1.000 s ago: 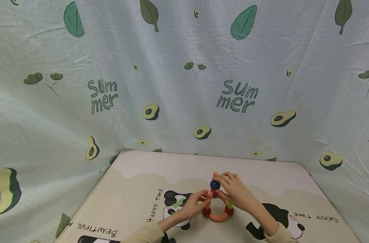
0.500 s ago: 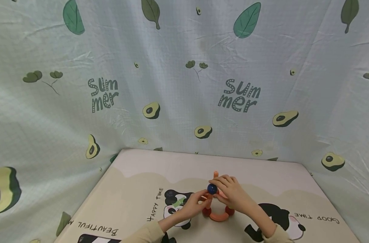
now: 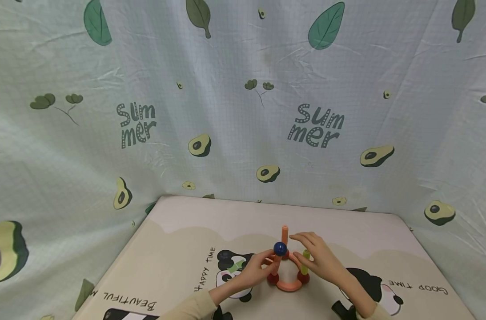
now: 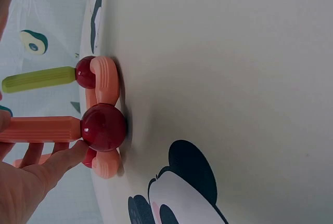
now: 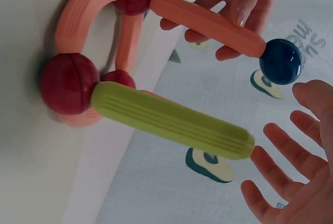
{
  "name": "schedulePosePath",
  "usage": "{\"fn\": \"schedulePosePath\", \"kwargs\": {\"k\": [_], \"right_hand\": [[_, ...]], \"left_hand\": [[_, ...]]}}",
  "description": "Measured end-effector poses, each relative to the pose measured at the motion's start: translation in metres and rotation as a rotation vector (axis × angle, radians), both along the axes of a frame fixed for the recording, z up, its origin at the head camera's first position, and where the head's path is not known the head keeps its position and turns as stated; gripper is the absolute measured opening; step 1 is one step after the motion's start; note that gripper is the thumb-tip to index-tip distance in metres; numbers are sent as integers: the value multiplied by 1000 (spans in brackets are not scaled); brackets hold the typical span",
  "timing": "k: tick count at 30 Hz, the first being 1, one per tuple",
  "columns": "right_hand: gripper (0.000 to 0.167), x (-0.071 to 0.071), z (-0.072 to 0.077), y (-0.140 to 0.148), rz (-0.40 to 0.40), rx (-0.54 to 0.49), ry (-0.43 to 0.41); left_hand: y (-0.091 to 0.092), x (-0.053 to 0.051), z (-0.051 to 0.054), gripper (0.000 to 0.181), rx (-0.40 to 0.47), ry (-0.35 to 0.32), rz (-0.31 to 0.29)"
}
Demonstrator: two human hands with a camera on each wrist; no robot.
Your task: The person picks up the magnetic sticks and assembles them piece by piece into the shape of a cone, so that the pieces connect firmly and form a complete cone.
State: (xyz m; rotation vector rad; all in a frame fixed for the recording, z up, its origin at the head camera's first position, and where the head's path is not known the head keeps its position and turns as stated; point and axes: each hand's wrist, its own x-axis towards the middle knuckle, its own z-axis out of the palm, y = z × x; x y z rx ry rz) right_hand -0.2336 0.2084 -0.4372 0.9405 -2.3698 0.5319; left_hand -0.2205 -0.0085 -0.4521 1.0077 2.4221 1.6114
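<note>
A ring of curved orange pieces (image 3: 289, 286) joined by red balls (image 5: 69, 83) lies on the table. From the balls rise a yellow-green rod (image 5: 171, 120), a front orange rod (image 5: 208, 24) and a rear orange rod (image 3: 284, 234). A dark blue ball (image 5: 281, 61) caps the front orange rod. My left hand (image 3: 256, 269) holds that rod between thumb and fingers, just under the blue ball. My right hand (image 3: 320, 255) hovers at the right with spread fingers and holds nothing. Its fingers are near the yellow-green rod's top; whether they touch it I cannot tell.
The pale table mat (image 3: 178, 231) carries printed pandas and lettering. A hanging sheet (image 3: 226, 89) with avocado prints stands behind the table and along its sides.
The right hand brought the blue ball from near the rear rod onto the front orange rod, then let go and drew back to the right. The left hand kept its hold.
</note>
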Motion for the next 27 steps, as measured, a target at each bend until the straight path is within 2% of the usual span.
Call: {"fn": "schedulePosePath", "kwargs": {"k": [3, 8, 12, 17, 23, 27], "right_hand": [[46, 1, -6, 5, 9, -85, -84], [39, 1, -16, 13, -3, -295, -302], [36, 0, -20, 18, -9, -411, -437], [37, -1, -22, 24, 5, -507, -592], [46, 2, -29, 30, -22, -578, -806], [49, 3, -39, 32, -25, -602, -882]], "left_hand": [[0, 1, 0, 30, -5, -6, 5], [0, 0, -1, 29, -4, -11, -3], [0, -2, -1, 30, -5, -12, -10], [0, -4, -1, 30, -6, -5, -9], [1, -4, -2, 30, -5, -12, -7], [1, -3, -3, 30, -3, -12, -9]]}}
